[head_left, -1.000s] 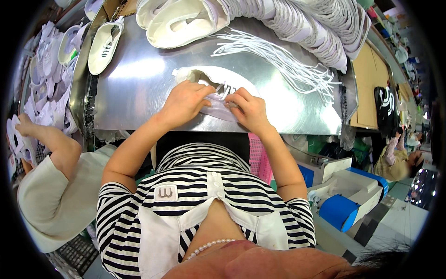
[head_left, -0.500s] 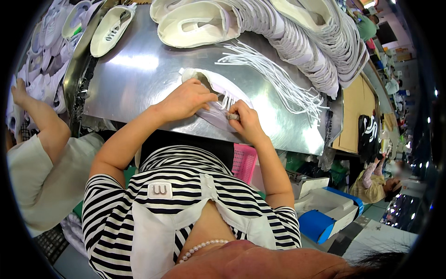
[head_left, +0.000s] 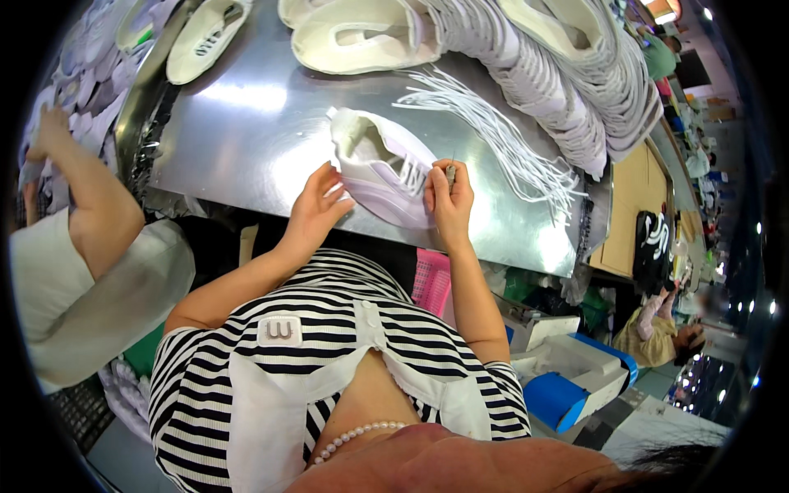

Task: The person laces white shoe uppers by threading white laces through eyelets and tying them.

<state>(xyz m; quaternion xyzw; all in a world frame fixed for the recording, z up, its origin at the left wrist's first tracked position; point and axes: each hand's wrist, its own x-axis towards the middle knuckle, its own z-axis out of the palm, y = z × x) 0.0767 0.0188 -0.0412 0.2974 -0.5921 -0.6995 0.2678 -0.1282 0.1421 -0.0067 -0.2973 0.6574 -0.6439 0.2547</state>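
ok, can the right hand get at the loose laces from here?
Likely yes: the laces lie just beyond the right hand, toward its right, with only tabletop between. It does hold a small pointed tool, which might hamper a grip.

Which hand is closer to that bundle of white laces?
Right. The right hand is just below-left of the white laces; the left hand is farther left, beside the shoe.

Bright light glares off the metal tabletop (head_left: 238, 131) (edges bending, rim black)
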